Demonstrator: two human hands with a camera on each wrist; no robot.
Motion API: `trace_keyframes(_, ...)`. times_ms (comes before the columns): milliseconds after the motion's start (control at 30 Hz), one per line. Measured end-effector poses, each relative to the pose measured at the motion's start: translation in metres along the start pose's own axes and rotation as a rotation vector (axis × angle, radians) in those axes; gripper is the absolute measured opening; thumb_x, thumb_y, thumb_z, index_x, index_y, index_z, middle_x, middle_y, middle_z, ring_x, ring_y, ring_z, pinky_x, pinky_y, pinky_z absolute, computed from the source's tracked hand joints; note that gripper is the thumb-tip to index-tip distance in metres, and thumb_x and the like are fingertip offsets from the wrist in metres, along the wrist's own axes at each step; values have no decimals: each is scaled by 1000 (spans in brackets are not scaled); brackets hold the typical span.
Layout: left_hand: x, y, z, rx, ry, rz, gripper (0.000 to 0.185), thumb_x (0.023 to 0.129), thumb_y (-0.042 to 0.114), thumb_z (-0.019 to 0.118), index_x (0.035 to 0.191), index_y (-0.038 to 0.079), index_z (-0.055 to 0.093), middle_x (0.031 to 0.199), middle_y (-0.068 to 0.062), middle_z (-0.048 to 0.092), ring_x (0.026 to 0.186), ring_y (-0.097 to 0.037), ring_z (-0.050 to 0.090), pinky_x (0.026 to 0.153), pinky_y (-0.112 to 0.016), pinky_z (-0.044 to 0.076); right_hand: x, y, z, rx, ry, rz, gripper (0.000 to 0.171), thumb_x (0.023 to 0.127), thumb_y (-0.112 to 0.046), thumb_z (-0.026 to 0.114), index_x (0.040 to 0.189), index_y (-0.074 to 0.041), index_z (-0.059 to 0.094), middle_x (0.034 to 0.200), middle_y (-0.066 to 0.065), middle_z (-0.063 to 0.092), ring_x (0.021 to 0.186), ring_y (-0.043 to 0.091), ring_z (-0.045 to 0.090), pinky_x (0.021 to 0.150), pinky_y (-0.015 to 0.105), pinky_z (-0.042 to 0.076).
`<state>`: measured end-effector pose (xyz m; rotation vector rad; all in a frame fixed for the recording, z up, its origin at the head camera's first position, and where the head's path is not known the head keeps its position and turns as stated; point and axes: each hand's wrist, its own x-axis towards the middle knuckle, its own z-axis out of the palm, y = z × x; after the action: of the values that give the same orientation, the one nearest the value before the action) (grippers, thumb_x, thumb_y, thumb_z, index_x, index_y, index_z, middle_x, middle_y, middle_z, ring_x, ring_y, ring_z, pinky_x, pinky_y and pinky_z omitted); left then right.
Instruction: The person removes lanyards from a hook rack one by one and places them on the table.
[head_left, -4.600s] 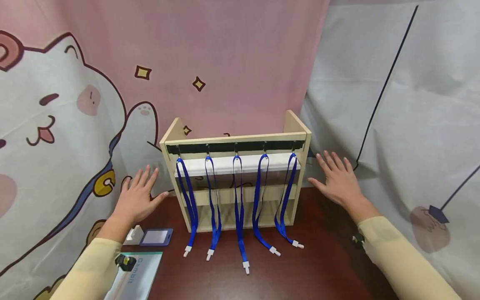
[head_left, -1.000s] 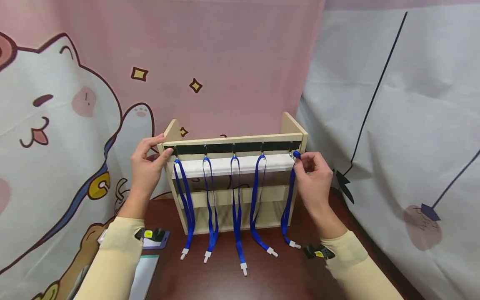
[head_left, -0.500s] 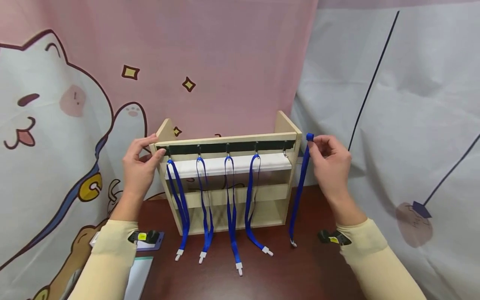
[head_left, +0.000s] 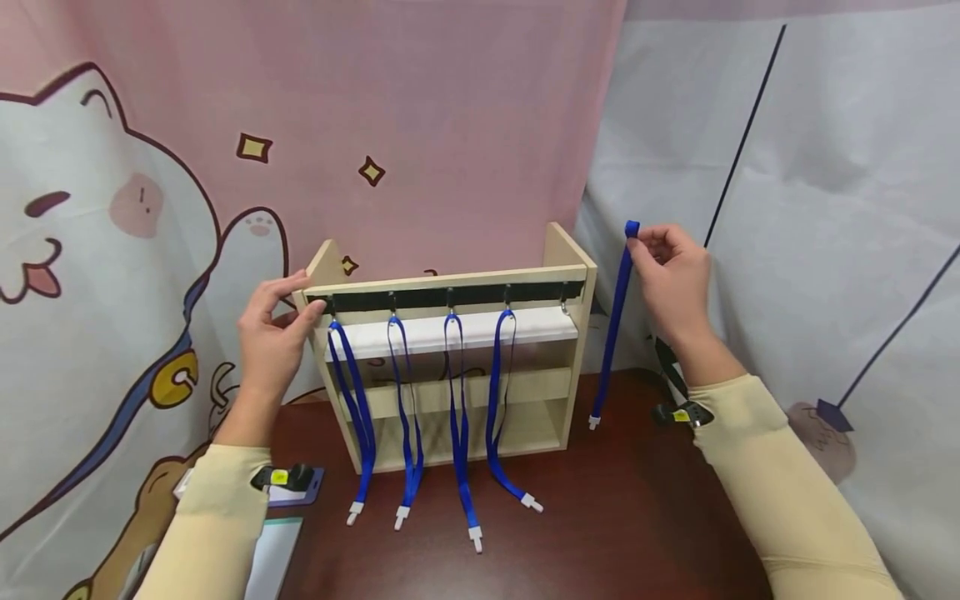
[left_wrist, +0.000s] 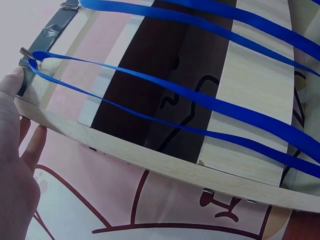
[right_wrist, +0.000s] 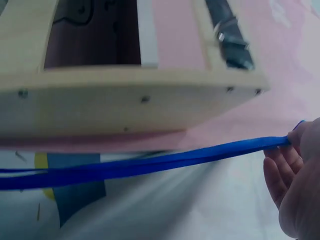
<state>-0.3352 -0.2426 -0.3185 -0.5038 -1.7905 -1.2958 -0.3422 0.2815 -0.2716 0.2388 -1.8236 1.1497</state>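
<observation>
My right hand [head_left: 675, 279] pinches the top of a blue lanyard [head_left: 617, 325], which hangs down to its white clip [head_left: 595, 422] at the right of a wooden rack [head_left: 588, 350]. In the right wrist view the lanyard's strap [right_wrist: 200, 156] runs taut from thumb and fingers past the rack's side panel. My left hand [head_left: 273, 333] grips the rack's upper left corner, thumb on the front by the black strip [head_left: 480, 296], fingers on the outer side. Several blue lanyards, such as the leftmost one [head_left: 365, 425], hang from metal hooks; the rightmost hook [head_left: 566, 307] is bare.
The rack stands on a dark red-brown table [head_left: 615, 517] before a pink and white printed curtain [head_left: 465, 125]. At the left, partly behind my left sleeve, lie a purple card holder [head_left: 307, 487] and a pale booklet [head_left: 276, 554].
My left hand has come to the rack's corner. My right hand has taken the rightmost lanyard off its hook and moved it right and up; its clip has risen off the table.
</observation>
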Motion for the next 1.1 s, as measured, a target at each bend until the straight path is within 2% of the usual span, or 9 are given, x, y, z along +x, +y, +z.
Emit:
trace_keyframes(100,-1,9,0,-1,-3,3,33,97,-7,80,130,-6,74,140,-21,69,128,-9,62,89,-13,55,11,12,2,-32,-49,30,22,106,-23,76,111,-1,78,94,-2,75,80,11,64,66,21,47)
trace_keyframes(200,-2,11,-1,8,0,0,33,97,-8,80,130,-6,74,140,-20,69,127,-9,62,89,-12,55,21,23,6,-43,-100,74,25,107,-28,75,113,-3,78,97,0,75,83,12,65,69,21,50)
trace_keyframes(333,-2,5,-2,11,7,1,33,97,-8,81,130,-6,75,140,-19,69,125,-8,62,88,-12,55,34,38,11,-32,-124,121,23,108,-27,74,113,-4,76,98,2,76,83,11,66,71,18,53)
trace_keyframes(567,1,-17,-4,-2,-7,0,36,96,-2,85,131,3,78,140,-10,71,127,-12,63,88,-13,56,51,52,15,-14,-150,150,18,107,-22,74,112,-5,74,101,1,76,85,10,68,73,16,55)
trace_keyframes(800,1,-20,-2,14,-8,-8,36,96,-4,84,131,2,77,140,-13,70,127,-11,63,88,-13,56,58,61,18,-38,-178,149,17,108,-21,74,114,-5,72,109,9,77,88,9,69,76,17,55)
trace_keyframes(933,0,-16,-1,34,-7,-22,35,97,-5,82,132,-1,76,142,-15,69,128,-9,62,89,-12,55,58,72,18,-46,-176,146,15,107,-17,75,111,-3,73,106,7,77,86,7,67,74,16,54)
trace_keyframes(1100,-2,1,0,49,-4,-37,33,99,-4,80,132,-2,74,143,-15,69,129,-8,61,92,-12,54,52,84,17,-44,-182,115,16,104,-13,77,110,2,74,103,10,78,81,3,65,71,14,52)
